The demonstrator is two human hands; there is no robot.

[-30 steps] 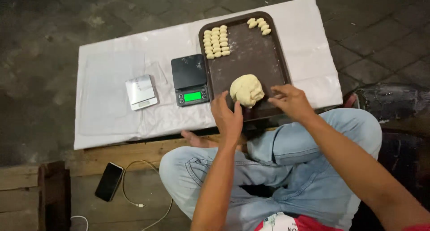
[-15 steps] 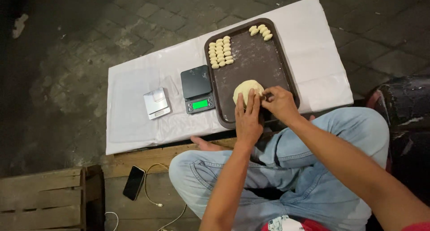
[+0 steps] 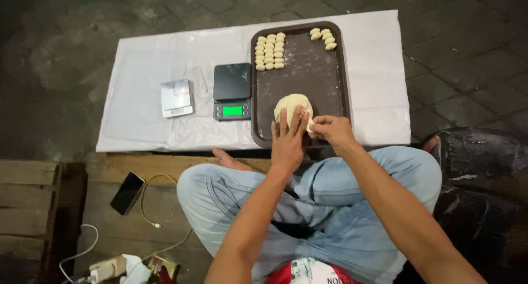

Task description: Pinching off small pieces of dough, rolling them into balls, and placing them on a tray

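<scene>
pressing: left hand (image 3: 287,142) lies flat, fingers spread, on dough lump (image 3: 291,104)
pinching: right hand (image 3: 330,130) nips the lump's edge
under: brown tray (image 3: 308,86)

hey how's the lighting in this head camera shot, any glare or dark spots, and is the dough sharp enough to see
Head view: the white sheet is bright, nearly washed out; the paved ground around it falls dark. The black scale has a glowing green display. The dough lump under the left hand and beside the right hand is fairly sharp, surface detail soft.
</scene>
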